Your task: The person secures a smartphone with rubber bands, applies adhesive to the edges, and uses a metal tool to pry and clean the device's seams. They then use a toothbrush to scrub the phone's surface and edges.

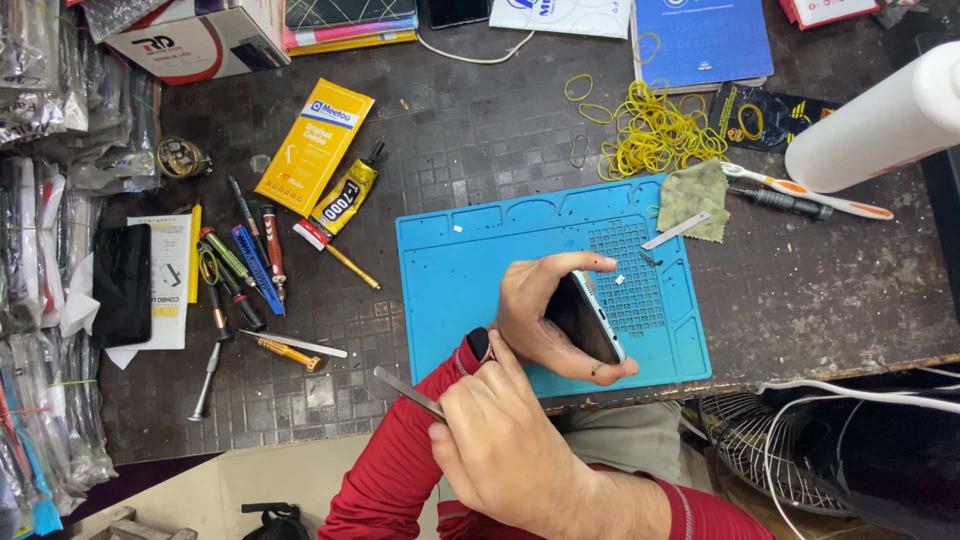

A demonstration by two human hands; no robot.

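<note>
My left hand (540,320) grips a smartphone (592,318) by its edges and holds it tilted on its side over the blue silicone work mat (460,260). The phone's dark face is turned toward my palm, and its pale frame shows on the right. My right hand (500,445), nearer to me and just below the left wrist, is closed around metal tweezers (408,392) whose tip points to the left, away from the phone. Both arms wear red sleeves.
Tiny parts (620,280) and a metal strip (676,230) lie on the mat beside a green cloth (695,195). Yellow rubber bands (650,130), a toothbrush (800,188) and a white bottle (880,120) are to the right. Screwdrivers (245,265), a glue tube (340,200) and a black phone (122,283) are to the left.
</note>
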